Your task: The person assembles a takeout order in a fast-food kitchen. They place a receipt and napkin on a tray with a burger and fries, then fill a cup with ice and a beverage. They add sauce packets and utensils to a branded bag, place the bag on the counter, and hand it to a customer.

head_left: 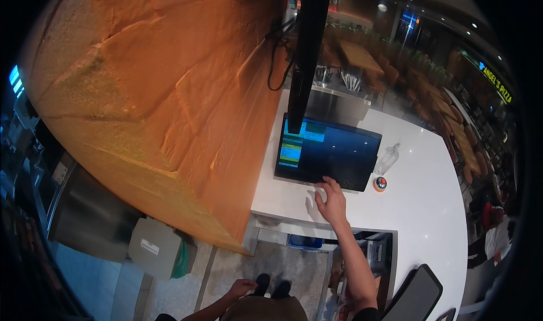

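A wide touchscreen monitor (331,154) stands on the white counter, dark over most of its face, with a few lit panels at its left side. My right hand (332,204) is stretched forward to the screen's lower edge. Its thumb and fingers are apart, with nothing held, and the fingertips are at or just in front of the frame; contact cannot be made out. Low over the floor, away from the counter, my left hand (242,288) hangs with its fingers curled in and nothing visible in them.
Right of the monitor are a clear bottle (388,158) and a round orange-and-silver button-like object (380,183). A black upright post (308,61) rises before an orange wall (169,95). A dark terminal (416,295) sits near right; a grey bin (154,247) stands left.
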Demonstrator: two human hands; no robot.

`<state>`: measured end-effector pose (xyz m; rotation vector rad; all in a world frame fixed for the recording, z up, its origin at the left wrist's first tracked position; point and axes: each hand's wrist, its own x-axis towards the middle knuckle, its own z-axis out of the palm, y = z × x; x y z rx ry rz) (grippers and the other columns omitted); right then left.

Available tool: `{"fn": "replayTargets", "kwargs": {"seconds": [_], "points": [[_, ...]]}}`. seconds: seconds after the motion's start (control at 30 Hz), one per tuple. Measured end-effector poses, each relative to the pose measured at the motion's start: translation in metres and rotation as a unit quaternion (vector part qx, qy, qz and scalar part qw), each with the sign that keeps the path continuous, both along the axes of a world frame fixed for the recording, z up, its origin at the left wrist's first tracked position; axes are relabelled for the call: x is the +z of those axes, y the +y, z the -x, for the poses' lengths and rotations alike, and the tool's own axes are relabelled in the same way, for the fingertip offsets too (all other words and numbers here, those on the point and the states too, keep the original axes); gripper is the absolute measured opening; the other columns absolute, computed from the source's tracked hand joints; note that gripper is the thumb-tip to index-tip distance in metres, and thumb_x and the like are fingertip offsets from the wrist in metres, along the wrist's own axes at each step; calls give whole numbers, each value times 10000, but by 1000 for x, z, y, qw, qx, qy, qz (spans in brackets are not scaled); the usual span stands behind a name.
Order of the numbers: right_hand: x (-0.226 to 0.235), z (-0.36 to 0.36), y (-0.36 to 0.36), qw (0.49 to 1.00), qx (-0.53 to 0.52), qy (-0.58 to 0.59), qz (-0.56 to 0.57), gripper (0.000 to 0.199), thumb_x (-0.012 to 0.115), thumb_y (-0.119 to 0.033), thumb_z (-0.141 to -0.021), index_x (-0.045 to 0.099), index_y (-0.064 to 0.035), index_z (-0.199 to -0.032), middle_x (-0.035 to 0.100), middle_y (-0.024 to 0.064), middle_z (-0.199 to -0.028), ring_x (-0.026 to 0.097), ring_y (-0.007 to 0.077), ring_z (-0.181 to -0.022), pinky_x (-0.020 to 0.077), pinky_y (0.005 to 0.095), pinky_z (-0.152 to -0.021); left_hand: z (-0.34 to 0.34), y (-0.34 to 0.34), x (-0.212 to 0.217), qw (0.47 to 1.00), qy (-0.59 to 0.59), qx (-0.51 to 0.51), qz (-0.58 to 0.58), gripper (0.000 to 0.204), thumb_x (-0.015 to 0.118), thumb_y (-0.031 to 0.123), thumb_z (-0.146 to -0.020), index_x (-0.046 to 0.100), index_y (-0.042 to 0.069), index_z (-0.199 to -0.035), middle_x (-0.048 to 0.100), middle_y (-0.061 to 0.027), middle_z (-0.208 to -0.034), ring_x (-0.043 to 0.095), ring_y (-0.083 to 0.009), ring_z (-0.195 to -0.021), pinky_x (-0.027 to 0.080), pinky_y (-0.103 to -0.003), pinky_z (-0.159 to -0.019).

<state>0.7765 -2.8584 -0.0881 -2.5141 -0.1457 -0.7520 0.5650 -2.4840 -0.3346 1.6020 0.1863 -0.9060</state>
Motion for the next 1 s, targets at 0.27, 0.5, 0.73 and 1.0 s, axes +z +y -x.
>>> {"fn": "replayTargets", "kwargs": {"seconds": [0.27, 0.5, 0.73, 1.0], "points": [[12, -96, -2, 997, -50, 54, 22, 485, 642, -186, -853, 554, -69, -1315, 690, 145, -850, 681, 337, -764, 554, 446, -683, 108, 118, -74, 972, 44, 117, -201, 228, 731, 240, -843, 783, 48, -953, 754, -75, -884, 673, -128, -786, 528, -297, -725], [32, -129, 19, 999, -1, 28, -20, 522, 630, -247, -875, 534, -118, -1371, 638, 99, -587, 661, 331, -572, 529, 459, -569, 202, 130, -86, 948, 3, 14, -319, 370, 688, 353, -888, 688, 154, -1199, 694, -181, -1159, 692, -300, -822, 558, -495, -710], [46, -154, 27, 999, -3, -38, -24, 475, 627, -213, -882, 563, -117, -1343, 581, 74, -537, 618, 287, -497, 493, 414, -510, 172, 85, -70, 932, 35, 55, -356, 384, 696, 356, -874, 689, 140, -1192, 697, -185, -1149, 692, -306, -838, 556, -488, -723], [-13, -111, 10, 1000, -9, -4, -23, 533, 662, -138, -825, 587, -113, -1352, 554, 53, -508, 585, 222, -433, 464, 338, -456, 166, 82, -57, 924, 44, 60, -375, 400, 706, 358, -858, 690, 125, -1183, 700, -189, -1139, 693, -313, -856, 553, -479, -737]]}}
